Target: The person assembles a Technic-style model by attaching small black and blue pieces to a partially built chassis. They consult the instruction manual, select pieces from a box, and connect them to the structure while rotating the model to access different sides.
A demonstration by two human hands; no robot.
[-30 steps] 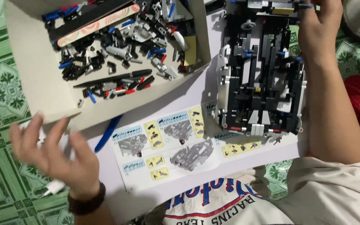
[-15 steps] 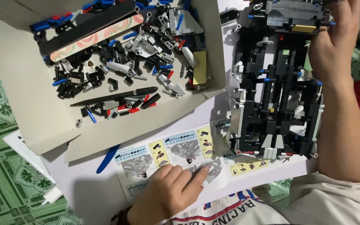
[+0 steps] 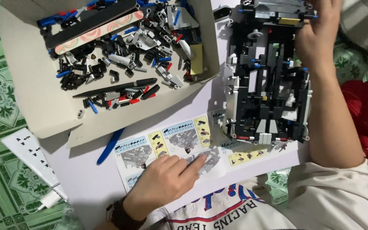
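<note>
While my left hand (image 3: 167, 176) lies flat in the lower middle of the frame, palm down with fingers spread and gripping nothing, its forefinger rests on a step drawing of the instruction booklet (image 3: 179, 142). My right hand (image 3: 316, 38), at the upper right, is curled over the far corner of the black brick-built vehicle chassis (image 3: 267, 76); the fingertips are hidden behind the frame, so I can't tell how firmly they clamp it or whether they pinch a small part there.

The chassis lies at centre right, its near end sitting on the booklet's right page. That is my first worry: I judge that if I drag or turn the page with the left hand, the model rides along and could shed the loose-looking pins along its lower edge. Pressing down at one corner could also twist the long frame and pop a joint.

The open cardboard box (image 3: 35, 102) of loose parts fills the upper left, its near flap just beside the booklet; a nudge from my left forearm could scatter pieces. A blue pen (image 3: 109, 147) lies between box and booklet, and a white power strip (image 3: 33, 159) sits at lower left.
</note>
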